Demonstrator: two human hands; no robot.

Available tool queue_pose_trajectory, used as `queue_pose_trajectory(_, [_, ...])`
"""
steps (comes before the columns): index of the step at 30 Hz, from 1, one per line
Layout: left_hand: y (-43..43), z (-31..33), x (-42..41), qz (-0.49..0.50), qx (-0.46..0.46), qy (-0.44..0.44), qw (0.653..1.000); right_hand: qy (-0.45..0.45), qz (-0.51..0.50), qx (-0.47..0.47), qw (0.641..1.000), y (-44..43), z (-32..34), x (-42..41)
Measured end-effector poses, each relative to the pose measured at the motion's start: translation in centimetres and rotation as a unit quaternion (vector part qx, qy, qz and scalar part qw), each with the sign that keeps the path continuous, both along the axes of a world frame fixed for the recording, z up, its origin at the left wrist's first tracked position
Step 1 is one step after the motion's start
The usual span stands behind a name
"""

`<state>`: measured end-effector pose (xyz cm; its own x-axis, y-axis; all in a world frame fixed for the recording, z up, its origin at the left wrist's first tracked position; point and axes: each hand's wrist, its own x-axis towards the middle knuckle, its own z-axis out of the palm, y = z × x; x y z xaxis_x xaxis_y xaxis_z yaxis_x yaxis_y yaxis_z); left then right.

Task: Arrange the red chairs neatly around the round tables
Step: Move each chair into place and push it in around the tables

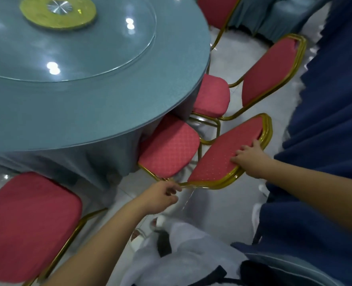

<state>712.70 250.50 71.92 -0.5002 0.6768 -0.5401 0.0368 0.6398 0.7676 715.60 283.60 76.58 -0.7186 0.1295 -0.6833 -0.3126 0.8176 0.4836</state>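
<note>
Right hand [249, 159] is gripping the backrest of the red chair [218, 159], left hand [162, 196] pinching its frame; left of them another chair [26, 219] is probably awaiting tucking

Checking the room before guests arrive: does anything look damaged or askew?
The next chair seems torn at its backrest's top corner, by the gold frame. The held chair, gripped by the left hand and right hand, stands crowded against it.

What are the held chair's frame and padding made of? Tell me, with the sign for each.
Frame: likely metal tubing, glossy gold finish with bright highlights. Padding: woven red fabric, matte, with a fine dotted pattern, probably over foam.
</note>
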Motion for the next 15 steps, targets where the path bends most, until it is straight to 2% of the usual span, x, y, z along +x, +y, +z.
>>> queue_pose_trajectory(7, [-2.9, 1.2, -0.8, -0.023, -0.014, 0.035, 0.999, 0.030, -0.056, -0.058, 0.996, -3.0, -0.1, 3.4])
queue_pose_trajectory(15, [-6.2, 0.8, -2.7, -0.045, -0.063, 0.031, 0.997, -0.019, -0.074, -0.074, 0.994, -5.1, 0.9, 7.8])
